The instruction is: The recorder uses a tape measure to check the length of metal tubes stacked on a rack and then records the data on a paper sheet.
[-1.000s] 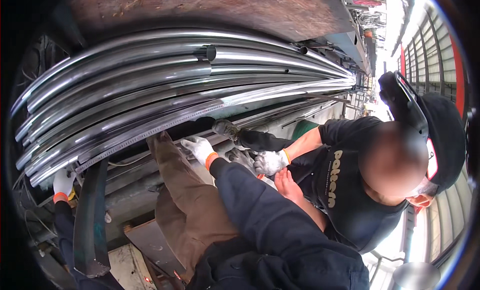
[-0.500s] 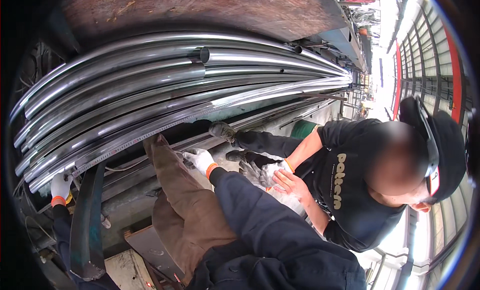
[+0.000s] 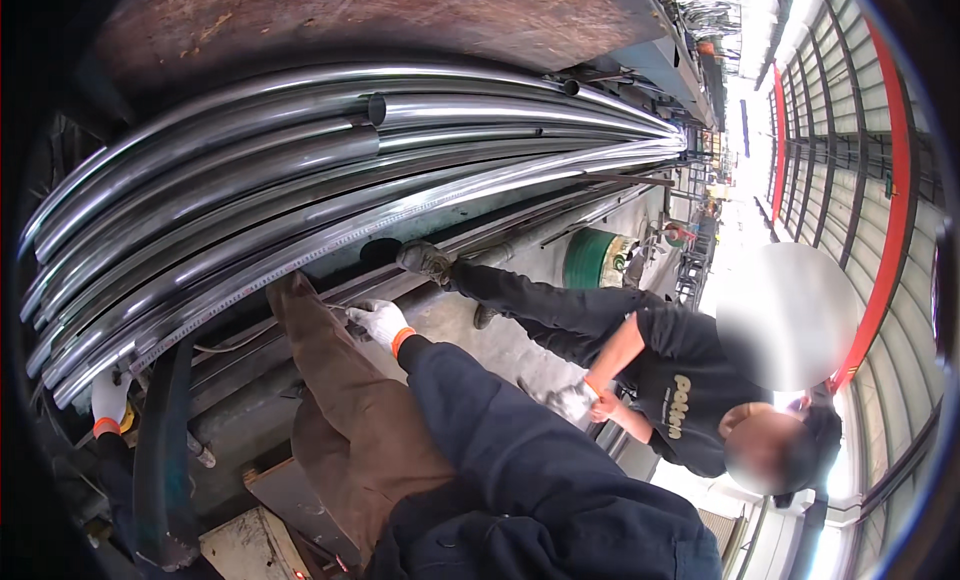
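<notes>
A long stack of shiny metal pipes [image 3: 215, 205] stretches from the left to the far right. A measuring tape [image 3: 265, 280] lies extended along the nearest pipe. At the left pipe ends is my left hand [image 3: 108, 395] in a white glove with an orange cuff, close to the tape's end; its fingers are mostly hidden, and a small yellow thing [image 3: 128, 416] shows beside it. My right hand [image 3: 378, 322], gloved the same way, hovers beside a brown apron [image 3: 340, 380] below the pipes. Its fingers are curled together; what they hold, if anything, cannot be made out.
A co-worker in a black shirt [image 3: 690, 380] stands at the right, their hands together. Upright in front of my left arm is a dark steel beam [image 3: 165, 450]. A green drum-like object [image 3: 585, 258] stands behind the co-worker. A rusty plate [image 3: 370, 20] lies beyond the pipes.
The co-worker has stepped back to the right and turned their head, their hands still together. My view has shifted slightly; both my hands stay in about the same places by the pipes.
</notes>
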Tool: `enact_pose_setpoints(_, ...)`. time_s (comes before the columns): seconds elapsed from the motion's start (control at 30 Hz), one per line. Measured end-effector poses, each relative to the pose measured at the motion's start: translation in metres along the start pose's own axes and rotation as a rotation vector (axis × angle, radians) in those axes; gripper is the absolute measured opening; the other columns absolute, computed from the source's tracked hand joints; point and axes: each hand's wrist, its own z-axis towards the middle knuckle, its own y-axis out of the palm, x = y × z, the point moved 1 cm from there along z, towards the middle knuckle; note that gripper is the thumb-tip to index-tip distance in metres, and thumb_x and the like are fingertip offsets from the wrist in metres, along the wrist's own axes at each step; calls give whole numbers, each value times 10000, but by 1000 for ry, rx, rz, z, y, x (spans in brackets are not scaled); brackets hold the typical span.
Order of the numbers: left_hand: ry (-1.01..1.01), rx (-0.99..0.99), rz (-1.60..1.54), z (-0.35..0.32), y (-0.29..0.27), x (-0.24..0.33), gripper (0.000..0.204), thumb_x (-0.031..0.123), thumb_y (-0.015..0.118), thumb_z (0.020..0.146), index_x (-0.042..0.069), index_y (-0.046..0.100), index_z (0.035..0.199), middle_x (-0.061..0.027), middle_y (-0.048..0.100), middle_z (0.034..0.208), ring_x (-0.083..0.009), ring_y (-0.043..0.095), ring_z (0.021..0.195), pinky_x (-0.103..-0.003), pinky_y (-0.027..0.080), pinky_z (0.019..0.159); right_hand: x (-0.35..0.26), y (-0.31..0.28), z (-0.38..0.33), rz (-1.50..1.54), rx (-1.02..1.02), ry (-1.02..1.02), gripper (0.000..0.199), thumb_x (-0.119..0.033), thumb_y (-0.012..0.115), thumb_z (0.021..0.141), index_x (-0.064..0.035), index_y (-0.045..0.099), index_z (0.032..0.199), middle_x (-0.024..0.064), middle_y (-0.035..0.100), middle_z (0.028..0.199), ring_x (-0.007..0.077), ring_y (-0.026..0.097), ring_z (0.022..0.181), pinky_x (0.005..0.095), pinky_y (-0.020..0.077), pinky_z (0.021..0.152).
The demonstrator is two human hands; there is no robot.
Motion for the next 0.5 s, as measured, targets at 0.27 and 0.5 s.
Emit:
enact_pose_setpoints(0.27,-19,-29,-15,-77,-173,97,501,400,760,862,-83,729,994,-274,702,909,-429,674,895,-458,517,792,-44,-3,-17,509,-109,-130,530,-432,661,1020,-34,577,1361,117,680,1206,260,674,1029,423,554,889)
enact_pose_setpoints(0.5,140,-94,-128,-212,-386,232,315,203,753,867,-89,739,985,-138,671,677,-104,587,643,-327,481,614,-139,-35,-97,1192,-386,-294,561,-549,668,968,-126,560,1321,109,633,1183,307,649,1063,443,533,857)
